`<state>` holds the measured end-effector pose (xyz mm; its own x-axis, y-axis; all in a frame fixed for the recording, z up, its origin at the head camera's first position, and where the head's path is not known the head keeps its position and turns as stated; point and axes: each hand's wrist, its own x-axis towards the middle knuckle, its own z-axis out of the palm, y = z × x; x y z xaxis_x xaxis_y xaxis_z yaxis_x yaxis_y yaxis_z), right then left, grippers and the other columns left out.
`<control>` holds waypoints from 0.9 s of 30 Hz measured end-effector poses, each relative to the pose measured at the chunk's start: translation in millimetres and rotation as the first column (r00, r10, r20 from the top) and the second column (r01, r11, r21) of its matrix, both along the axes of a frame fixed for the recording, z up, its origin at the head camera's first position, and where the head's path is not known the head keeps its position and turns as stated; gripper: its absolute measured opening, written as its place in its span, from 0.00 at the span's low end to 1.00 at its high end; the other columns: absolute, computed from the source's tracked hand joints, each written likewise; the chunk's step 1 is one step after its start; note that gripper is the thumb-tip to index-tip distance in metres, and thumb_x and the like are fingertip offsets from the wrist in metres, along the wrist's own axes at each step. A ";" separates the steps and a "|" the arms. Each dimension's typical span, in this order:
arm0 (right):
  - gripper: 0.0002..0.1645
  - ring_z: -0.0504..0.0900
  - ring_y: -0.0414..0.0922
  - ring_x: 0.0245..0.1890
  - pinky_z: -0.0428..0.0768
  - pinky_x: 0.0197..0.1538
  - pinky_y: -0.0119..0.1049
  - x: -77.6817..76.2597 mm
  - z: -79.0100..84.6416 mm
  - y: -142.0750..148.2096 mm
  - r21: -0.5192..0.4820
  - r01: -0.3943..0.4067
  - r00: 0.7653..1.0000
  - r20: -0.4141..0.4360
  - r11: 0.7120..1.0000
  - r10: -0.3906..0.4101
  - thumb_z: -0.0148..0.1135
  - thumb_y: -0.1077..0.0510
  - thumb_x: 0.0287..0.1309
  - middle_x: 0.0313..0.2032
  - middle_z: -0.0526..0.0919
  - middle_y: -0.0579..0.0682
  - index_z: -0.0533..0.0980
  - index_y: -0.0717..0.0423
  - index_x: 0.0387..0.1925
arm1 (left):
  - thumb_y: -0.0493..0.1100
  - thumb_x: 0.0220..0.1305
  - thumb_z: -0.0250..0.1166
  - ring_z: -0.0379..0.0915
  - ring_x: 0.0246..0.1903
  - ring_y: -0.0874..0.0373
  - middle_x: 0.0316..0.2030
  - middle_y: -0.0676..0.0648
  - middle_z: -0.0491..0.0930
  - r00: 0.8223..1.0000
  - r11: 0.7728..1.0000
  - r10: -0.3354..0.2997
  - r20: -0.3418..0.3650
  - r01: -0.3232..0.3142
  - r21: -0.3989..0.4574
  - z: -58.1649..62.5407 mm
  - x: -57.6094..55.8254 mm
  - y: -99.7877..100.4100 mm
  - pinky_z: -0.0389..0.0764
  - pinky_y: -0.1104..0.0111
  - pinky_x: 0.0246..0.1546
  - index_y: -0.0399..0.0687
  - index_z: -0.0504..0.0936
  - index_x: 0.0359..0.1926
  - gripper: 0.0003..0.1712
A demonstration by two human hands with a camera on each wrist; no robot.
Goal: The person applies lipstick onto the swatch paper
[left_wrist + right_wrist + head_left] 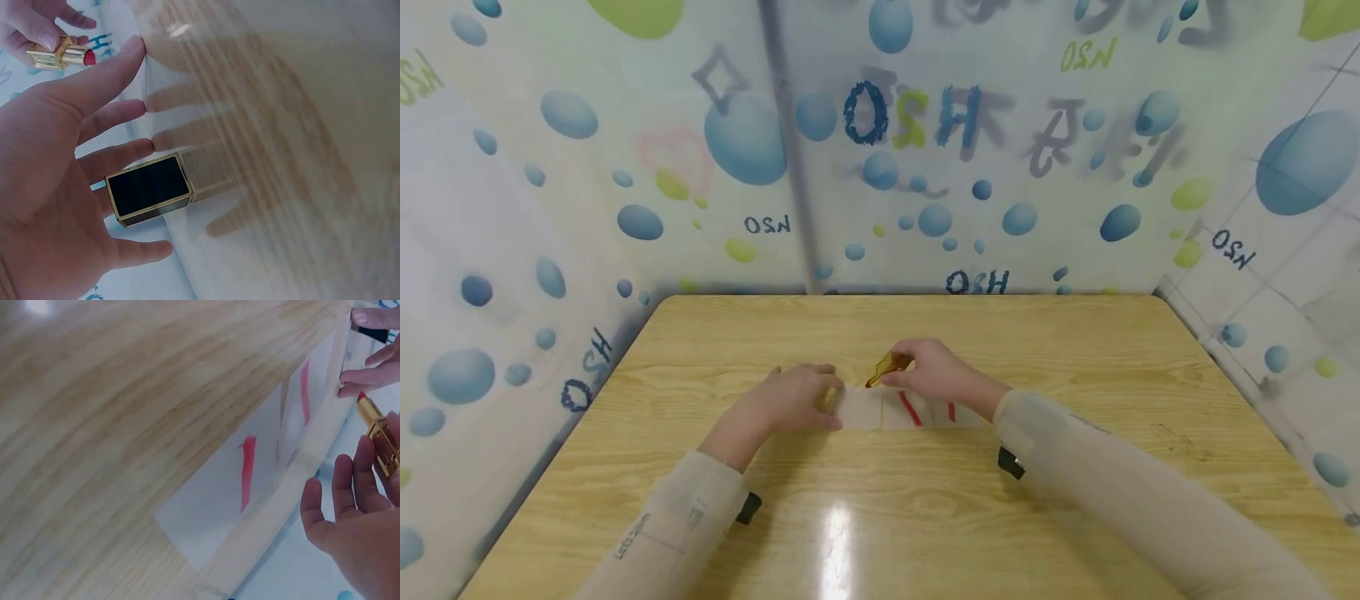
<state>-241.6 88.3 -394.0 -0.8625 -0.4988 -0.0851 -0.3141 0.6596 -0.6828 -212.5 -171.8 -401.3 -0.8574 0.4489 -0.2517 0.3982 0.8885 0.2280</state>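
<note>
My right hand [932, 369] pinches a gold lipstick [65, 55] with its red tip bared, over the upper edge of the white paper squares. My left hand [801, 398] has its fingers spread, fingertips down at the left end of the paper. Beneath that palm, a black lipstick cap with gold edges [150, 190] stands on the table among the fingers. The left paper square [859, 408] looks blank. One red stroke [910, 408] marks the middle square, and another red stroke [248, 472] crosses the right square, partly behind my right wrist in the head view.
The squares lie side by side on a glossy wood-grain table [880, 517] that reflects light. Behind it and at both sides hang white walls [820, 258] printed with blue and green drops. A small black device [1011, 462] sits under my right sleeve.
</note>
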 end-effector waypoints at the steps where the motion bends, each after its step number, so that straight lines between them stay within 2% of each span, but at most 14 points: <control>1: 0.11 0.80 0.43 0.43 0.81 0.48 0.37 -1.8 -1.0 -0.8 0.003 -0.011 1.000 0.009 1.000 0.011 0.70 0.49 0.71 0.43 0.87 0.48 0.84 0.51 0.47 | 0.61 0.66 0.75 0.67 0.76 0.36 0.78 0.40 0.69 1.000 1.000 -0.001 -0.001 0.001 0.001 -1.2 -0.4 0.3 0.61 0.22 0.69 0.54 0.81 0.69 0.35; 6: 0.13 0.77 0.45 0.41 0.78 0.46 0.37 -11.6 -4.1 -5.0 0.010 -0.064 0.996 0.056 0.998 0.063 0.63 0.48 0.77 0.44 0.84 0.49 0.80 0.52 0.48 | 0.60 0.64 0.76 0.71 0.73 0.36 0.77 0.37 0.70 1.000 1.000 -0.004 -0.004 0.004 0.027 -3.7 -0.1 2.8 0.71 0.35 0.71 0.50 0.82 0.67 0.35; 9: 0.13 0.76 0.44 0.39 0.76 0.43 0.36 -17.8 -7.0 -7.9 0.007 -0.103 0.991 0.081 0.995 0.102 0.60 0.47 0.79 0.41 0.81 0.50 0.77 0.52 0.50 | 0.58 0.64 0.77 0.72 0.73 0.37 0.77 0.36 0.70 1.000 0.999 0.004 0.000 -0.004 0.046 -1.5 1.2 4.1 0.74 0.42 0.72 0.47 0.83 0.66 0.35; 15: 0.13 0.73 0.42 0.32 0.72 0.36 0.32 -21.2 -14.7 -16.6 0.038 -0.164 0.982 0.101 0.986 0.160 0.59 0.47 0.80 0.36 0.77 0.49 0.75 0.53 0.48 | 0.56 0.63 0.79 0.72 0.73 0.38 0.76 0.38 0.72 1.000 0.998 0.026 0.013 -0.027 0.054 3.1 3.1 7.2 0.73 0.45 0.74 0.47 0.83 0.65 0.34; 20: 0.14 0.74 0.42 0.30 0.73 0.33 0.32 -21.0 -13.7 -19.2 0.046 -0.181 0.981 0.082 0.982 0.177 0.57 0.47 0.81 0.35 0.77 0.50 0.74 0.53 0.47 | 0.55 0.63 0.79 0.73 0.72 0.39 0.75 0.38 0.73 0.999 0.997 0.051 0.018 -0.052 0.061 1.7 6.7 11.8 0.73 0.46 0.74 0.47 0.83 0.65 0.33; 27: 0.11 0.72 0.41 0.30 0.72 0.34 0.31 -20.9 -10.8 -21.5 0.071 -0.268 0.963 0.049 0.961 0.265 0.55 0.48 0.82 0.34 0.76 0.49 0.73 0.51 0.47 | 0.53 0.61 0.80 0.82 0.61 0.44 0.65 0.42 0.83 0.998 0.995 0.060 -0.011 -0.059 0.076 3.0 7.2 12.9 0.80 0.49 0.66 0.47 0.84 0.62 0.31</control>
